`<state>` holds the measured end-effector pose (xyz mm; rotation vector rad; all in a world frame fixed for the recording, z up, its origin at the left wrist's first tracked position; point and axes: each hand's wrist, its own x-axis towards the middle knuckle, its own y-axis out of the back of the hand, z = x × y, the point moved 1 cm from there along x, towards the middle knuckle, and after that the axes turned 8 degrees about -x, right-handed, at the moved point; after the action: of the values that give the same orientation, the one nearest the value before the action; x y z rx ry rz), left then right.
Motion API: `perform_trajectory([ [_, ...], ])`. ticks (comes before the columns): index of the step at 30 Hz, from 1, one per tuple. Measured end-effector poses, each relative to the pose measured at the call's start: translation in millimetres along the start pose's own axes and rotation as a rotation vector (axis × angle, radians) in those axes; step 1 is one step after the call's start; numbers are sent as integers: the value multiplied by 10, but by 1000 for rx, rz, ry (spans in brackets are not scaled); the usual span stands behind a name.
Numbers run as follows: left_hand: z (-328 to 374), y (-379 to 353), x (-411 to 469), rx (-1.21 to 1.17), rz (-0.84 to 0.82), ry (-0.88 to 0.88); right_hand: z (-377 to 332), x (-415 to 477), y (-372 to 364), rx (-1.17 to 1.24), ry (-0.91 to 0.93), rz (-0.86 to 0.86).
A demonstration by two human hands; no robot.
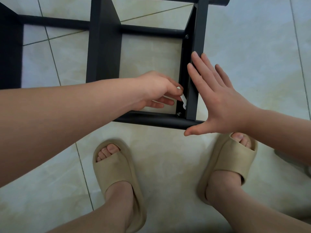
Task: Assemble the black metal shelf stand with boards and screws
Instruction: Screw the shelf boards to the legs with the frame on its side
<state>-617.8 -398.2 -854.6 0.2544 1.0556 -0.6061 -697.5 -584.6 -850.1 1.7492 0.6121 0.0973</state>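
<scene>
Pale tiled floor (252, 64) carries the black shelf stand (104, 47), lying just ahead of my slippers (117, 174). My left hand (156, 89) pinches a small white wrench (183, 100) beside the near corner screw (179, 113). My right hand (218, 101), open and flat, braces the side board (199, 31). Judgement: frame stiff, fairly light, paint slick; hold it at the tube joints.
</scene>
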Motion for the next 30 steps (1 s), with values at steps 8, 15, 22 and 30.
perform_trajectory([
  [8,61,6,18,-81,-6,58,-5,-5,12,0,2,-6],
  [15,49,-6,5,-70,-54,92,-3,-1,12,8,3,0],
  [22,14,-14,2,-24,-42,101,2,-1,6,10,0,-5],
  [30,28,-32,13,-41,-62,67,6,4,2,9,3,-6],
])
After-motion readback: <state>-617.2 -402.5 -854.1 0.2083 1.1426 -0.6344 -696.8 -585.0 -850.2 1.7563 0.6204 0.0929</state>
